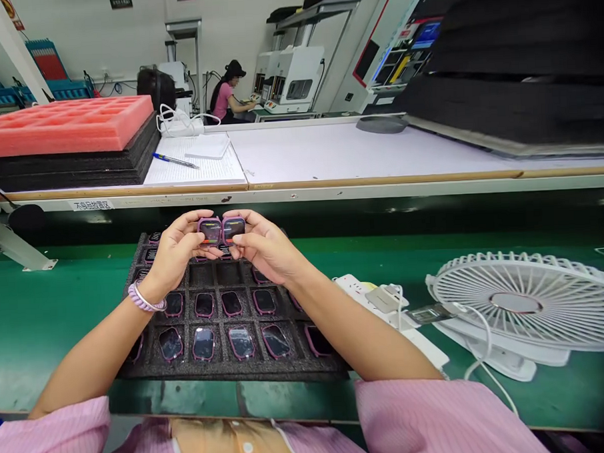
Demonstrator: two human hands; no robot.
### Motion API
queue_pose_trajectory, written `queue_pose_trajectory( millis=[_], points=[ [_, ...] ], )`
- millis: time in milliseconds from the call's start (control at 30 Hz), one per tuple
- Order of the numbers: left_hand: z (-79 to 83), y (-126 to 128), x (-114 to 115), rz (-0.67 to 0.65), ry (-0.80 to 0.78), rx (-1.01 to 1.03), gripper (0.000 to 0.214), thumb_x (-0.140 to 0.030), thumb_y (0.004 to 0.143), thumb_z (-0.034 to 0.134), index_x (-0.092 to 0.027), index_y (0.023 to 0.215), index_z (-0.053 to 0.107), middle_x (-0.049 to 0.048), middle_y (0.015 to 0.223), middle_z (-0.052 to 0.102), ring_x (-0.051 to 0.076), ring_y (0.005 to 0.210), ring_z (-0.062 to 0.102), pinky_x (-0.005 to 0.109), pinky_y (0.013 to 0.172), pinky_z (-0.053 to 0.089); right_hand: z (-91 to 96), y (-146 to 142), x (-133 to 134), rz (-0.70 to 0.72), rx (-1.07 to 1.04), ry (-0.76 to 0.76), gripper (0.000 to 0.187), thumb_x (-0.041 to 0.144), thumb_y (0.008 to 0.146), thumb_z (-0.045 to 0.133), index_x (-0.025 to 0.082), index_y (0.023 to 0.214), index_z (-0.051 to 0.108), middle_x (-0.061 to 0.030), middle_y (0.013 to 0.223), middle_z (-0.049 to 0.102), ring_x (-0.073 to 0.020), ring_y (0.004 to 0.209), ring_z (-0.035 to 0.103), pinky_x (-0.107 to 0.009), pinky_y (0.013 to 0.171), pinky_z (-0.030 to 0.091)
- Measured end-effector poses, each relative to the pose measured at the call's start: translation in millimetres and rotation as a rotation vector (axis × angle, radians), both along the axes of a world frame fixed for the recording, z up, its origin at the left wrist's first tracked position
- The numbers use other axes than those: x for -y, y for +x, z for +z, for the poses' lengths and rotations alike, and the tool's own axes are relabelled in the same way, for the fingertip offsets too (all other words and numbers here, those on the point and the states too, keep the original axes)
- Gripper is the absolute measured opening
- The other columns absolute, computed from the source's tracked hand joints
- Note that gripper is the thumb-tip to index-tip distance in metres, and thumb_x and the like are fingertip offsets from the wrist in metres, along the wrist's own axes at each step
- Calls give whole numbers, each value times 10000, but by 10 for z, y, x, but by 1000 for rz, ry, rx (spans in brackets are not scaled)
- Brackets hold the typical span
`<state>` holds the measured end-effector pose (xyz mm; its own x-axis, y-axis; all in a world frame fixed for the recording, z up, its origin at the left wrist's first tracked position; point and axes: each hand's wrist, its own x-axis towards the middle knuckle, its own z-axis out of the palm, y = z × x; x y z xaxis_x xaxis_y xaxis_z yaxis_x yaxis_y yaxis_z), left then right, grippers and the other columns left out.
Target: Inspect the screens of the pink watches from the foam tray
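My left hand (179, 250) pinches a purple-framed smartwatch (211, 232) between thumb and fingers, its dark screen facing me with a little coloured text. Beside it, my right hand (263, 245) grips a second smartwatch (233, 229) of the same kind, thumb on its lower edge. The two are held side by side, edges touching or nearly so, above the far part of a black foam tray (186, 330). In the tray's compartments lie several more purple-framed watches, such as one watch (204, 305) in a middle row. Two compartments (204, 275) under my hands hold no watch.
A white fan (515, 304) and a power strip (352, 288) with cables stand right of the tray. On the shelf behind are red foam trays (67, 123) over black ones, a pen (175, 160) on paper, and a large black stack (515, 70). A person (227, 93) sits farther back.
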<state>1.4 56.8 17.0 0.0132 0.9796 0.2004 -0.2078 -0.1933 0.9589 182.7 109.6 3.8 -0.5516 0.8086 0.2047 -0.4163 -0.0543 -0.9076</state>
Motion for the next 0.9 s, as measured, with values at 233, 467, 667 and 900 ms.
queue_pose_trajectory(
  millis=[233,467,667,900],
  points=[
    [306,-75,-208,-31,142,-25,523,-279,735,715,-172,1232,589,17,1004,708,156,667,753,245,659,642,295,-25,-280,30,-45,122,461,493,830,831,203,1128,632,-26,931,649,-127,633,580,-261,564,501],
    [544,-203,-643,-7,419,-135,674,-163,745,739,-241,1389,553,45,1185,698,126,820,738,263,823,653,670,-113,-654,-74,-58,376,492,588,863,774,248,1177,605,-45,1011,629,-158,737,578,-277,600,504],
    [502,-272,-899,24,621,-207,744,-249,747,887,-313,1414,563,51,1310,641,189,1044,716,272,857,642,798,-140,-641,-65,-56,438,508,492,814,762,233,1211,580,-48,1085,611,-175,846,608,-317,726,574],
    [674,-123,-652,146,548,-162,659,-319,708,923,-272,1297,632,57,1275,623,234,1126,676,290,843,637,877,-61,-506,-88,66,453,620,265,728,726,269,1323,551,-19,1035,577,-183,852,627,-343,779,589]
  ],
)
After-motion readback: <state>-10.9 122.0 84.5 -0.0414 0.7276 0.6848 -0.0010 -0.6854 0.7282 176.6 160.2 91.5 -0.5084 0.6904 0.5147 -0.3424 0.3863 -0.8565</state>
